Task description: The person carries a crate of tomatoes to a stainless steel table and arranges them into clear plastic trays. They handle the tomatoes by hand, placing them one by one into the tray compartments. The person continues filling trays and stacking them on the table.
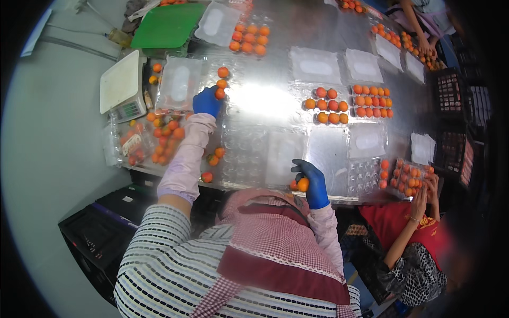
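My left hand point(206, 102), in a blue glove, is at a clear plastic cell tray point(234, 65), its fingers against a small orange-red tomato point(220, 94). Two more tomatoes lie in line beyond it. In my right hand point(315, 187), also blue-gloved, is an orange tomato point(303, 184) near the table's front edge; a redder one point(293, 185) shows just left of it. Between the hands lies a clear cell tray point(244, 155) with a translucent lid point(284, 153). Loose tomatoes point(220, 152) lie left of that tray, and a heap of them point(165, 139) is farther left.
A scale point(121, 81) and a green lid point(169, 24) stand at the left. Partly and fully filled tomato trays point(372, 101) lie to the right on the metal table point(326, 149). A co-worker's hands point(421, 198) hold a filled pack at right; another person's hands point(427, 45) are at far right.
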`<state>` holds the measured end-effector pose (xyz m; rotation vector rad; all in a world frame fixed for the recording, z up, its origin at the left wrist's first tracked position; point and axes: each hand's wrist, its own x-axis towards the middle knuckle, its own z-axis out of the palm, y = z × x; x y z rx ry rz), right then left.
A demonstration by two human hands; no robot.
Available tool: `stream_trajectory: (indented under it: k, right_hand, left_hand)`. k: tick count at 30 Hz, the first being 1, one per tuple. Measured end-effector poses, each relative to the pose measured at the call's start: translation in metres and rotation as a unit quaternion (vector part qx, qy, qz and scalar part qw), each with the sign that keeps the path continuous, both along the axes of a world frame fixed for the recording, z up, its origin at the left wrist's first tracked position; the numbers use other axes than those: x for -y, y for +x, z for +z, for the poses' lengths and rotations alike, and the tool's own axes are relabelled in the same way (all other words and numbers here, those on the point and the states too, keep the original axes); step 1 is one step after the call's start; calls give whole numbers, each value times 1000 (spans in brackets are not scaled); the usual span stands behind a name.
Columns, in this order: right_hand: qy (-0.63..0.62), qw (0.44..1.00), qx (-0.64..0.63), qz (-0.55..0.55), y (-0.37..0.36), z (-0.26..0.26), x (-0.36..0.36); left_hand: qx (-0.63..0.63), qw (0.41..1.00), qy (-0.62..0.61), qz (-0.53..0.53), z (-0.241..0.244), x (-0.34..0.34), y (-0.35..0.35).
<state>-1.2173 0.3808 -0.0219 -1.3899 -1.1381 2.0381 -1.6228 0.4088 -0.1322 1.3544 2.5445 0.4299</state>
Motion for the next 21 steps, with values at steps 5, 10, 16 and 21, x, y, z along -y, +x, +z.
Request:
stream_trajectory:
  k: [5, 10, 16, 21]
  right_hand:
    - [-19, 999, 6, -25, 9, -13, -6]
    - [78, 983, 165, -1, 49, -38, -8]
    - [375, 840, 320, 227, 62, -61, 32]
    - [418, 775, 361, 306, 48, -79, 52]
  left_hand:
    - [17, 998, 35, -40, -11, 8, -10]
    - [89, 990, 104, -14, -19, 25, -25]
    - [335, 924, 183, -2, 25, 30, 39]
    - [466, 875, 76, -109, 46, 48, 129]
